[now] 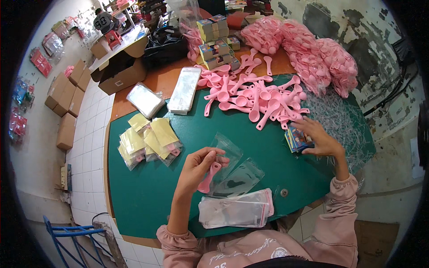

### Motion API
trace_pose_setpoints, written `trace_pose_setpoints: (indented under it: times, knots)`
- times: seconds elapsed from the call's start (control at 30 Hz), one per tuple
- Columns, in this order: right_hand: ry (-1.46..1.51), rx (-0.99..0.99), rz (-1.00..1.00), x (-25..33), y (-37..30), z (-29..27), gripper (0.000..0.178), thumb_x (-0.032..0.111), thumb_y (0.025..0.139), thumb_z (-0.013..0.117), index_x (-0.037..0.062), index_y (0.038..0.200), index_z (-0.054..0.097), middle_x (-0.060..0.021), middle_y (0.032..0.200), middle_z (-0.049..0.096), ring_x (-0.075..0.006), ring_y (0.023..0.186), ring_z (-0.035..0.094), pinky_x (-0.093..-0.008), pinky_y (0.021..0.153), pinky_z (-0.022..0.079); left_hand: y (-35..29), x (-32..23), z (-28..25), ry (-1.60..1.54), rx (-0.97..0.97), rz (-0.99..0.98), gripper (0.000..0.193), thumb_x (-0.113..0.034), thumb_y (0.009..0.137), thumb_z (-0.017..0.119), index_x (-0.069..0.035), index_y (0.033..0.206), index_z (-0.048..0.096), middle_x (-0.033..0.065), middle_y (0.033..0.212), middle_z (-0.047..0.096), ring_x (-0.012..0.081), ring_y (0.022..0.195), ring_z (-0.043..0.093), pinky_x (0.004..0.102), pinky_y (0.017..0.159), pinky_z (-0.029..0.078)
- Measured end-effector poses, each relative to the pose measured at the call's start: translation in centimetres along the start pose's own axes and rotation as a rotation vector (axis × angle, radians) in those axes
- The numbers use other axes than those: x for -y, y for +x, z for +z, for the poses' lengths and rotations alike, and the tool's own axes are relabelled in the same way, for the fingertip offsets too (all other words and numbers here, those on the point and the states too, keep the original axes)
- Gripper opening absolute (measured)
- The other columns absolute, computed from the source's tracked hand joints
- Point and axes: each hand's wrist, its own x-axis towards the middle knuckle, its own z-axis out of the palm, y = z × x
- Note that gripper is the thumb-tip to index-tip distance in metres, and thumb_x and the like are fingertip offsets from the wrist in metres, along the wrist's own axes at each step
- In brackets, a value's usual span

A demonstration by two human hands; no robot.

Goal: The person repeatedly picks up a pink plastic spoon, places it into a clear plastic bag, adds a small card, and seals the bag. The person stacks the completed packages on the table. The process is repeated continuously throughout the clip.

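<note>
My left hand (195, 168) is closed at the middle of the green table, pinching a clear plastic bag (231, 155). A pink measuring spoon (208, 181) hangs beneath its fingers, bowl end down. Just to the right lies another clear bag (245, 175), flat on the table. My right hand (321, 139) is over a small stack of colourful printed cards (294, 140), fingers spread and thumb apart; its fingertips reach the cards' top edge. Beyond the cards is a loose heap of pink measuring spoons (254, 100).
Near me lies a stack of clear bags (234, 210). Filled packets with yellow cards (149, 140) are at the left, two bundles of clear bags (184, 89) behind them. Bagged pink spoons (308, 56), banded card stacks (213, 38) and plastic shreds (342, 125) edge the table.
</note>
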Motion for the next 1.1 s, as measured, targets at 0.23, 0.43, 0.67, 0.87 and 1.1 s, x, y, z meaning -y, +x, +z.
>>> trace_pose_setpoints:
  times: [0.23, 0.43, 0.67, 0.87, 1.1]
  knots:
    - [0.16, -0.386, 0.523, -3.5, -0.7, 2.5, 0.054, 0.019, 0.065, 0.071, 0.0012, 0.112, 0.052, -0.0146, 0.093, 0.054, -0.0269, 0.085, 0.054, -0.0344, 0.076, 0.043, 0.2, 0.4, -0.6, -0.002, 0.051, -0.019, 0.028, -0.021, 0.093, 0.041, 0.003, 0.102, 0.054, 0.0122, 0.09, 0.063, 0.0141, 0.081, 0.061, 0.0236, 0.07, 0.049]
    - [0.161, -0.597, 0.546, -3.0, 0.2, 2.7, 0.036, 0.012, 0.069, 0.065, 0.001, 0.102, 0.055, -0.0147, 0.08, 0.058, -0.0294, 0.074, 0.057, -0.0373, 0.066, 0.044, 0.1, 0.6, -0.9, 0.03, 0.078, 0.045, 0.023, -0.017, 0.091, 0.046, 0.003, 0.1, 0.056, 0.0097, 0.089, 0.062, 0.0147, 0.083, 0.061, 0.0224, 0.071, 0.049]
    - [-0.165, -0.703, 0.428, 2.2, 0.2, -0.2, 0.017, 0.008, 0.078, 0.056, 0.0015, 0.094, 0.055, -0.0158, 0.083, 0.06, -0.0288, 0.075, 0.061, -0.0371, 0.067, 0.046, 0.2, 0.2, -0.1, 0.05, 0.078, 0.035, 0.019, -0.01, 0.088, 0.052, 0.004, 0.1, 0.056, 0.01, 0.091, 0.063, 0.0127, 0.081, 0.062, 0.0208, 0.067, 0.049]
    - [0.534, -0.687, 0.207, 11.6, 4.4, 1.0, 0.011, 0.004, 0.08, 0.056, 0.0008, 0.09, 0.054, -0.0095, 0.081, 0.06, -0.0146, 0.07, 0.061, -0.0266, 0.059, 0.047, 0.0, -0.1, 0.5, 0.009, 0.065, -0.044, 0.021, -0.01, 0.086, 0.053, 0.004, 0.103, 0.055, 0.013, 0.093, 0.063, 0.0131, 0.078, 0.061, 0.0221, 0.064, 0.051]
    - [0.483, -0.582, -0.091, 13.1, 5.0, 1.7, 0.015, -0.004, 0.074, 0.059, 0.0013, 0.087, 0.054, -0.0088, 0.076, 0.055, -0.0175, 0.066, 0.056, -0.0267, 0.057, 0.045, 0.3, 0.4, 0.7, 0.018, 0.081, -0.016, 0.02, -0.009, 0.087, 0.051, 0.004, 0.102, 0.055, 0.0112, 0.093, 0.063, 0.0137, 0.078, 0.061, 0.0234, 0.066, 0.052]
